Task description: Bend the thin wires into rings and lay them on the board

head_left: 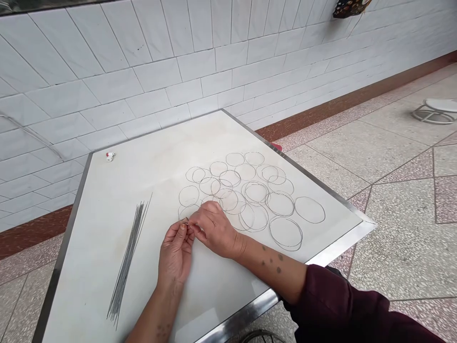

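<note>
My left hand [176, 250] and my right hand [214, 229] meet fingertip to fingertip over the near middle of the table. Both pinch a thin wire, of which only a tiny bit shows between the fingertips. A thin wire ring [188, 187] lies just beyond the hands, and another loop behind the fingers is partly hidden; I cannot tell whether it is the held wire. Several more wire rings [285, 234] spread and overlap to the right. Left of my hands lies a bundle of straight grey wires [128, 259], with one wire sticking out at its far end.
The white table [160, 176] has a metal edge and stands by a white tiled wall [153, 97]. A small red and white object [110, 156] sits near its far left corner. On the floor at the right is a round stool [437, 110].
</note>
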Tool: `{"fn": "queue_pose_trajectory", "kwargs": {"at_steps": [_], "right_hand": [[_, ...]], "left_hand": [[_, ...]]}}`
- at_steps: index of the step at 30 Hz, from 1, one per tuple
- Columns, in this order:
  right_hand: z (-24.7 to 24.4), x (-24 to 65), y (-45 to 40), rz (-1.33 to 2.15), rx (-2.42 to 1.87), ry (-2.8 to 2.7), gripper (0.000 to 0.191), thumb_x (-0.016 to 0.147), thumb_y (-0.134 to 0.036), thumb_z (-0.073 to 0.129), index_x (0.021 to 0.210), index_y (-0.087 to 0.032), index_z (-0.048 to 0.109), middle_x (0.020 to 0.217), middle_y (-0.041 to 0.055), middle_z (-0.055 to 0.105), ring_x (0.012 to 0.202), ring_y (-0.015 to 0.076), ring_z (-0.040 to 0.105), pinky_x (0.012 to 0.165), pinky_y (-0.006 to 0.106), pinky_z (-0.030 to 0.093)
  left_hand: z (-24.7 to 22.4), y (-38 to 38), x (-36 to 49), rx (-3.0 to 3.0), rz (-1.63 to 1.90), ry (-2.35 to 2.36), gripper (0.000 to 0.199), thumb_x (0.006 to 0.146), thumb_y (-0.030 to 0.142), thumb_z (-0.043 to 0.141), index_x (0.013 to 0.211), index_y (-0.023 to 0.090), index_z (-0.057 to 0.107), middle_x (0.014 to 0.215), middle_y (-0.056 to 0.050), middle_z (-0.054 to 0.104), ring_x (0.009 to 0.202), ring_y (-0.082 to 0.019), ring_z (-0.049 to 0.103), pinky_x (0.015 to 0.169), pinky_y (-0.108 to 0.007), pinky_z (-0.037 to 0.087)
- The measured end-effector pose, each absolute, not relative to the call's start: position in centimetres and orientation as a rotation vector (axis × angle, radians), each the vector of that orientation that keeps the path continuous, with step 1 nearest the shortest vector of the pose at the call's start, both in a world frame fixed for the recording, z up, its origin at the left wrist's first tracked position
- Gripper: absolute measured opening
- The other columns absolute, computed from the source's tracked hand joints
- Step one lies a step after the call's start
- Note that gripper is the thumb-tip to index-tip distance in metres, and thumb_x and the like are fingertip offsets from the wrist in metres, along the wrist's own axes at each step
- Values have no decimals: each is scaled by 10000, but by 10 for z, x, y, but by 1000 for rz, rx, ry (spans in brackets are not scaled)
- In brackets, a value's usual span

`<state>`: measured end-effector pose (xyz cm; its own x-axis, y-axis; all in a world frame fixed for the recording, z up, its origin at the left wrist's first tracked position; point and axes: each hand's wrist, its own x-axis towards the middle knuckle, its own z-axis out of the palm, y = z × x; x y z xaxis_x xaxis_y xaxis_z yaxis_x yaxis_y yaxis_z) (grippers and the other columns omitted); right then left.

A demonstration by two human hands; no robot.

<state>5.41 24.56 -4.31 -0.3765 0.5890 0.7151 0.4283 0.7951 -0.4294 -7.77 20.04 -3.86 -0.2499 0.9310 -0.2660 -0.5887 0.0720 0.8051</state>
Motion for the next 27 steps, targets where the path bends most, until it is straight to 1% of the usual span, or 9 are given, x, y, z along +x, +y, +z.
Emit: {"fn": "queue_pose_trajectory", "kwargs": {"at_steps": [4, 10, 16, 22, 24, 25, 26, 27], "right_hand": [[-43, 55, 247, 153, -722, -2071, 160, 932, -119, 479, 883, -217, 595, 785, 0, 680, 789, 177, 518, 803, 363, 390], [-44, 56, 247, 103, -714, -2047, 152, 924, -103, 488, 875, -224, 566, 780, -13, 684, 775, 172, 511, 793, 366, 378], [-42, 55, 245, 152, -680, -2022, 154, 898, -83, 506, 840, -223, 536, 773, -34, 681, 777, 156, 509, 806, 353, 384], [-42, 56, 244, 196, -661, -2076, 151, 920, -105, 500, 864, -223, 576, 811, -20, 706, 811, 162, 553, 820, 354, 391], [-41, 57, 245, 205, -617, -2067, 115, 943, -146, 512, 910, -225, 588, 844, -16, 715, 812, 159, 577, 831, 351, 403], [-41, 59, 247, 213, -593, -2030, 59, 951, -194, 539, 948, -226, 589, 875, -10, 718, 823, 160, 590, 847, 352, 413], [-40, 60, 248, 224, -579, -1975, 71, 944, -266, 584, 1002, -225, 584, 923, 5, 719, 855, 168, 604, 873, 357, 422], [-40, 62, 251, 243, -582, -1915, 224, 913, -354, 643, 1078, -222, 568, 994, 30, 713, 918, 187, 614, 910, 370, 427]], "left_hand": [[-38, 199, -77, 458, 1533, 1035, 189, 667, 255, 870, 804, 197, 753, 883, -17, 718, 819, -127, 643, 797, -257, 534], [-38, 200, -77, 468, 1533, 1014, 181, 680, 234, 861, 827, 198, 762, 898, -25, 719, 845, -131, 642, 798, -253, 539], [-36, 200, -78, 456, 1533, 986, 196, 642, 256, 886, 762, 189, 748, 821, -8, 703, 792, -113, 628, 750, -216, 533], [-32, 199, -78, 433, 1535, 944, 194, 640, 236, 885, 712, 189, 711, 787, -6, 675, 764, -122, 616, 717, -231, 539], [-31, 200, -79, 413, 1542, 934, 197, 644, 223, 880, 701, 185, 695, 792, -6, 667, 754, -116, 611, 707, -223, 538], [-30, 200, -80, 403, 1548, 931, 203, 645, 221, 880, 697, 183, 687, 802, -5, 664, 749, -110, 609, 706, -216, 537], [-29, 201, -82, 393, 1552, 928, 210, 645, 221, 880, 694, 181, 680, 816, -4, 664, 744, -104, 607, 706, -211, 537], [-28, 201, -83, 384, 1556, 926, 217, 643, 222, 881, 691, 179, 674, 832, -2, 664, 740, -99, 606, 708, -207, 538]]}}
